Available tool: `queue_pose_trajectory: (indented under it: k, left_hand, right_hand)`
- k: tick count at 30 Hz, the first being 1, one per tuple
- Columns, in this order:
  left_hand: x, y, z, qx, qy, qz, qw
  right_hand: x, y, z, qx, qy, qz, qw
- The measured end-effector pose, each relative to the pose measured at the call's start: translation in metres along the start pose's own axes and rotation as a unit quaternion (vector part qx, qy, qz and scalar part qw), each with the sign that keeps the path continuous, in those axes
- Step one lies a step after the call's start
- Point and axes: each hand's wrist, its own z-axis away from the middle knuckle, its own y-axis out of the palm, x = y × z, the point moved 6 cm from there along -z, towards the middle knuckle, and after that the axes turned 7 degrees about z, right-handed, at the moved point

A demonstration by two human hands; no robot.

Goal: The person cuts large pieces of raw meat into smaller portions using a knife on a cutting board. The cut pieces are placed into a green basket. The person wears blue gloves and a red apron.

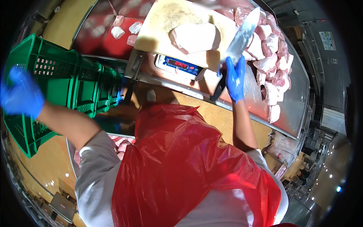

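Observation:
My right hand (pixel 235 78), in a blue glove, is closed around a large knife. Its broad, pale blade (pixel 244 36) points up and away to the right, and its black handle (pixel 218 90) sticks out below the hand. Left of the blade, a thick pale piece of meat (pixel 196 38) lies on a cutting board (pixel 155 28). My left hand (pixel 23 94), also gloved in blue, is held out far left over a green crate (pixel 56 85). It is blurred, so its fingers and anything in them do not show clearly.
A digital scale (pixel 177 66) sits at the board's near edge. Many meat chunks (pixel 272 62) are heaped on the metal table (pixel 295 98) at right. Small pieces (pixel 117 32) lie on a red surface at left. More meat (pixel 123 145) sits in a container beside my left arm.

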Motion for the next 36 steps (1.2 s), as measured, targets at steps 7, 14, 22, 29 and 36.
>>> queue_pose_trajectory:
  k: [7, 14, 22, 29, 36]
  left_hand:
    - [-0.282, 0.122, 0.149, 0.255, 0.049, 0.607, 0.751]
    - [-0.294, 0.122, 0.210, 0.251, -0.048, 0.691, 0.676]
    - [-0.273, 0.126, 0.222, 0.234, -0.198, 0.603, 0.737]
    - [-0.249, 0.138, 0.228, 0.222, -0.308, 0.587, 0.715]
    - [-0.278, 0.125, 0.213, 0.230, -0.139, 0.553, 0.789]
  right_hand:
    - [-0.003, 0.043, -0.090, 0.019, -0.050, -0.029, 0.998]
    - [0.039, 0.069, -0.023, 0.019, -0.154, 0.276, 0.949]
    - [0.031, 0.125, -0.009, 0.070, -0.132, 0.413, 0.898]
    - [-0.011, 0.072, 0.057, 0.207, -0.054, 0.516, 0.829]
    - [0.056, 0.002, 0.098, 0.224, -0.037, 0.551, 0.803]
